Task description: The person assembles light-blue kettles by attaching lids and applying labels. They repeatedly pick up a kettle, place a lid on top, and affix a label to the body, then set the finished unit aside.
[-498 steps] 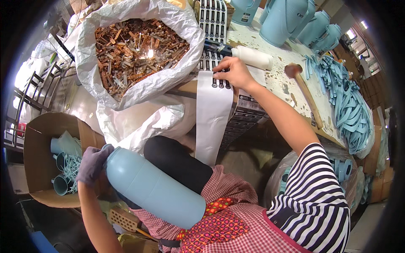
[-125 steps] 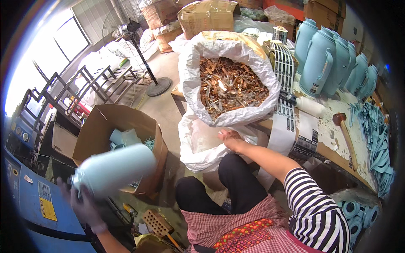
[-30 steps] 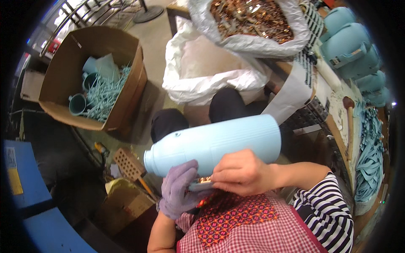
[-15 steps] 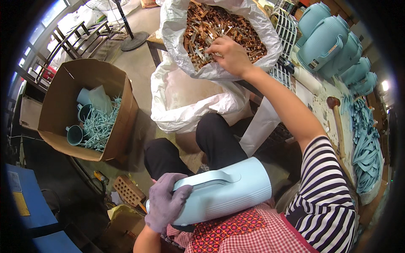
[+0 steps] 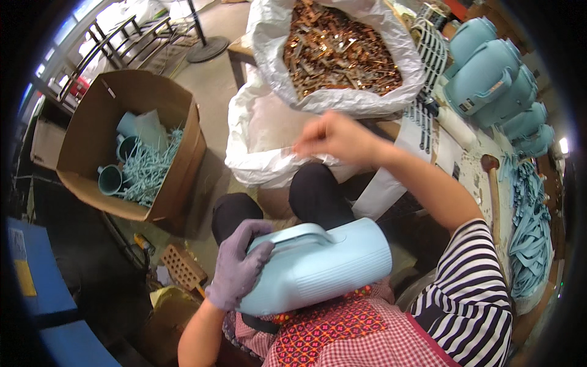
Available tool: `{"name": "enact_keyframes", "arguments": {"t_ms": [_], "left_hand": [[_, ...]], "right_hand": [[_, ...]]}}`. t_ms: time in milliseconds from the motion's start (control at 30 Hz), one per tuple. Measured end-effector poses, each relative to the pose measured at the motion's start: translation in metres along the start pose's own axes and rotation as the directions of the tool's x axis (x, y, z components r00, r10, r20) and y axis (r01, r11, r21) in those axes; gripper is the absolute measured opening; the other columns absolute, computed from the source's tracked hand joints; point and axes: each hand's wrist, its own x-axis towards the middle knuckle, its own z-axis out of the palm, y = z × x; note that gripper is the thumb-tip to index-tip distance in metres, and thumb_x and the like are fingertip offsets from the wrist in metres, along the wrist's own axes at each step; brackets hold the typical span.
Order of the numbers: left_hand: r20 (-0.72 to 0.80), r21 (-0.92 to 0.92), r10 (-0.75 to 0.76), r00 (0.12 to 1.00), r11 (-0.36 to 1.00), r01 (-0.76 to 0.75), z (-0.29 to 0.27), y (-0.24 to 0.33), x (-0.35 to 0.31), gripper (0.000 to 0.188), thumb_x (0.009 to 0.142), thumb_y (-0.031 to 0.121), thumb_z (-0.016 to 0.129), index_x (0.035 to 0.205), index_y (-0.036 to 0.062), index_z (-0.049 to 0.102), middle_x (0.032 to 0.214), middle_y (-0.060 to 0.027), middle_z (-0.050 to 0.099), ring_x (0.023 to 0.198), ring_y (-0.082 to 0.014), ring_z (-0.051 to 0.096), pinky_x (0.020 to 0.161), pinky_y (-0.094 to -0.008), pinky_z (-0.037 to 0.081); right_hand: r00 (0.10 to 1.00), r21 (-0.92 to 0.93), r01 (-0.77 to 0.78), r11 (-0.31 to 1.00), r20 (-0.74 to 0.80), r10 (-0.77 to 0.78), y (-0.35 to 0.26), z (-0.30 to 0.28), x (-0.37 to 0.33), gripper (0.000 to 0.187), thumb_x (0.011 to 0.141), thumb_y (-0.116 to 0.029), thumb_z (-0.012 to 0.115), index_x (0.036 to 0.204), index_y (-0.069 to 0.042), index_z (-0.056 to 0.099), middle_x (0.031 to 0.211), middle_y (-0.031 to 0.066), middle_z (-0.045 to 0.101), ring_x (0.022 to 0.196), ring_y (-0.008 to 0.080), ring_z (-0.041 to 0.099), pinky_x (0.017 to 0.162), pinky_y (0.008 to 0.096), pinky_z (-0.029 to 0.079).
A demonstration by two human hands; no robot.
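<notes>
A light-blue plastic thermos jug body with a ribbed side lies across my lap, its handle upward. My left hand, in a grey-purple glove, is closed round the left end of the handle and jug. My bare right hand hangs in the air above my knees, smeared by motion. Its fingers are drawn together in a pinch, and whatever they hold is too blurred to make out. Beyond it stands a white sack full of small copper-coloured metal strips.
A second white sack stands below the first. At left, a cardboard box holds light-blue cups and trimmings. Along the right bench are several blue jugs, a mallet, a white roll and a heap of blue strips.
My right hand has come out of the strip-filled sack and moved back toward me, above my knees. The jug has tilted slightly, still in my left hand. The view has shifted a little.
</notes>
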Motion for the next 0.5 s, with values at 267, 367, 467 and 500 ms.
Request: {"name": "enact_keyframes", "arguments": {"t_ms": [267, 367, 467, 500], "left_hand": [[0.153, -0.009, -0.129, 0.98, 0.991, 0.132, -0.006, 0.003, 0.012, 0.032, 0.104, 0.02, 0.054, 0.13, 0.0011, 0.057, 0.105, -0.0031, 0.064, 0.092, -0.009, 0.057, 0.083, -0.0255, 0.049], [0.161, -0.108, -0.083, 0.983, 0.989, 0.101, -0.008, -0.001, 0.015, 0.031, 0.104, 0.018, 0.052, 0.13, 0.0007, 0.057, 0.109, -0.0033, 0.063, 0.096, -0.0094, 0.057, 0.085, -0.0258, 0.049], [0.168, -0.287, -0.102, 0.981, 0.946, 0.147, -0.009, 0.004, 0.018, 0.031, 0.103, 0.016, 0.051, 0.127, -0.0009, 0.058, 0.113, -0.0046, 0.061, 0.104, -0.0113, 0.056, 0.092, -0.0279, 0.048], [0.145, -0.143, -0.021, 0.989, 0.989, 0.042, -0.011, 0.001, 0.02, 0.031, 0.101, 0.015, 0.051, 0.126, -0.0013, 0.058, 0.113, -0.0054, 0.062, 0.106, -0.0121, 0.056, 0.094, -0.0283, 0.048]], "right_hand": [[0.952, -0.352, 0.286, 0.891, 0.001, -0.305, -0.043, 0.097, -0.063, 0.015, 0.076, -0.015, 0.08, 0.085, -0.003, 0.075, 0.081, 0.0092, 0.069, 0.077, 0.0278, 0.067, 0.066, 0.0392, 0.055], [0.901, -0.442, 0.356, 0.823, -0.071, -0.428, -0.036, 0.102, -0.071, 0.013, 0.074, -0.012, 0.08, 0.081, -0.006, 0.071, 0.078, 0.0054, 0.063, 0.075, 0.0234, 0.063, 0.064, 0.0374, 0.053], [0.846, -0.461, 0.43, 0.776, -0.096, -0.525, -0.033, 0.108, -0.071, 0.014, 0.073, -0.01, 0.08, 0.08, -0.006, 0.069, 0.076, 0.0039, 0.06, 0.072, 0.0222, 0.06, 0.062, 0.0354, 0.051], [0.836, -0.482, 0.437, 0.759, -0.095, -0.541, -0.032, 0.111, -0.07, 0.014, 0.073, -0.01, 0.08, 0.081, -0.006, 0.069, 0.076, 0.0037, 0.059, 0.071, 0.0222, 0.06, 0.061, 0.0352, 0.051]]}}
